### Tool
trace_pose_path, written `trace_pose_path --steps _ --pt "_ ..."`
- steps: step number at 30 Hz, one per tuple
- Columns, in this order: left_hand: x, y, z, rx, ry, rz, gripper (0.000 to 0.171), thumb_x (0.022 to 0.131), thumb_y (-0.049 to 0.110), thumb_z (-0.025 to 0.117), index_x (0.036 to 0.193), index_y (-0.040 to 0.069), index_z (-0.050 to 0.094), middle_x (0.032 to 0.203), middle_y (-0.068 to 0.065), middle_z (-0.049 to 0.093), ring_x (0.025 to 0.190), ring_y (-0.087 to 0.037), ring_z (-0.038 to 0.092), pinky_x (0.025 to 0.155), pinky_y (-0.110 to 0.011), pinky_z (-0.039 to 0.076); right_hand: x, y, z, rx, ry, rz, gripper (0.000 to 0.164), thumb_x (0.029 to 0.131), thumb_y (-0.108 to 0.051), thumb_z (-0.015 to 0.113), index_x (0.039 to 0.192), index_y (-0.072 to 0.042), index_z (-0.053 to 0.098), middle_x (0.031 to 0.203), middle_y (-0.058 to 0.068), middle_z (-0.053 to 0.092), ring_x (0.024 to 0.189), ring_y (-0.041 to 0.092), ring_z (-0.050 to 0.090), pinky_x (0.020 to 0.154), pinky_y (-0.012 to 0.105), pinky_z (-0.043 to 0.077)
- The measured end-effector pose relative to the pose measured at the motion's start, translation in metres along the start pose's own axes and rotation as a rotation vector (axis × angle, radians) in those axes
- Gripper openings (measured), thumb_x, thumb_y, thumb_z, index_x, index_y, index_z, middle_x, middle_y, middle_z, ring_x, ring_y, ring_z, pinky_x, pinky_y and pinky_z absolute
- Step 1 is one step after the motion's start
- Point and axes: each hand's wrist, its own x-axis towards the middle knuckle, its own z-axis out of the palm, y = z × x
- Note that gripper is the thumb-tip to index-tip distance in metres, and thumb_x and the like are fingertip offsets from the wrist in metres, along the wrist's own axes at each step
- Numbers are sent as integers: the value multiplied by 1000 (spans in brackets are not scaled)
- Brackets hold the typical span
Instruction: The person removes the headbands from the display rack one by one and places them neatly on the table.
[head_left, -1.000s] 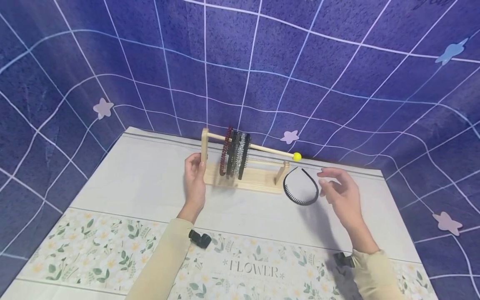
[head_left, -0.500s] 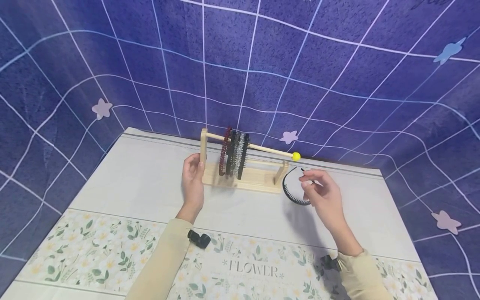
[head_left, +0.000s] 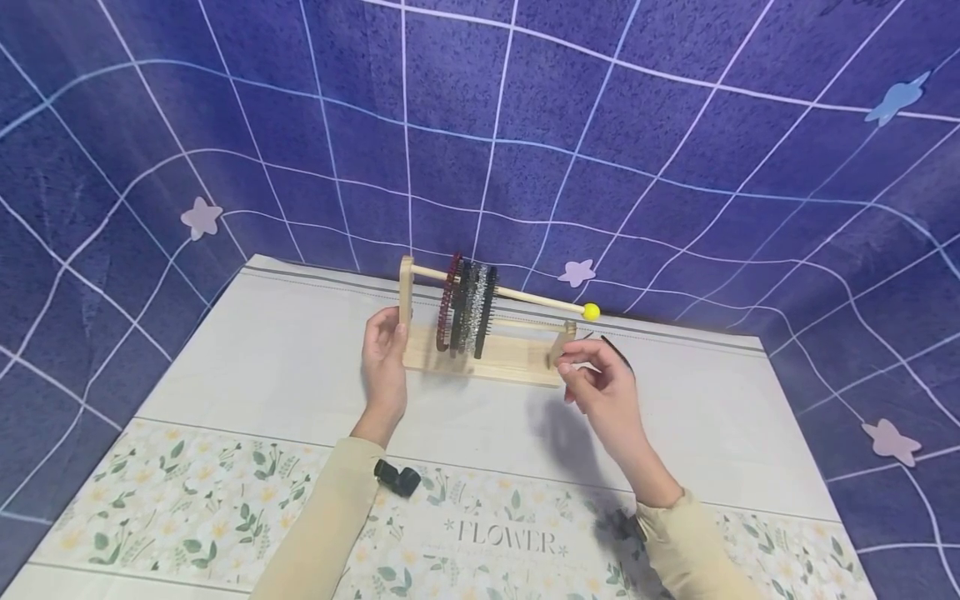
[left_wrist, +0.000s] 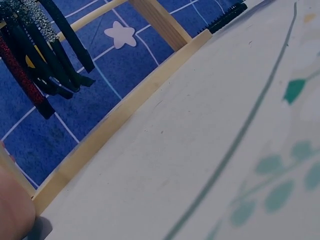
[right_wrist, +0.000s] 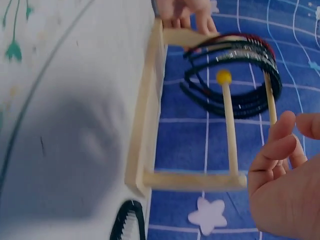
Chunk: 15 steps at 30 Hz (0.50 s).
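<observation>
My right hand (head_left: 606, 390) moved left since half a second ago: fingers loosely bent, gripping nothing, by the wooden stand (head_left: 521, 358). Loose headband (right_wrist: 132, 205) now mostly behind them. Left hand (head_left: 386, 362) still grips the stand, hung headbands (head_left: 480, 312) right of its fingers.

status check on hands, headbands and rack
Left hand gripping rack; right hand empty. Several headbands hung on rod. Loose headband on table, beside rack.

Head view downward, 2 nearer wrist views, rack (head_left: 517, 360) in all 3
</observation>
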Motion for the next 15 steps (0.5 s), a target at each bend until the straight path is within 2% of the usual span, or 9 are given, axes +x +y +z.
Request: trace_pose_path --steps 6,15 --pt "0 -1 1 -23 2 11 26 115 8 55 139 17 62 148 -1 65 149 -21 53 129 -41 39 -1 1 22 66 5 73 27 102 6 71 129 6 67 97 -4 72 61 8 59 48 16 39" --pt "-1 0 1 -26 4 -1 26 116 9 55 139 18 62 150 -4 64 152 -23 51 130 -42 38 8 -7 55 161 -20 110 31 100 3 75 130 6 67 100 -1 71 61 9 59 49 17 38"
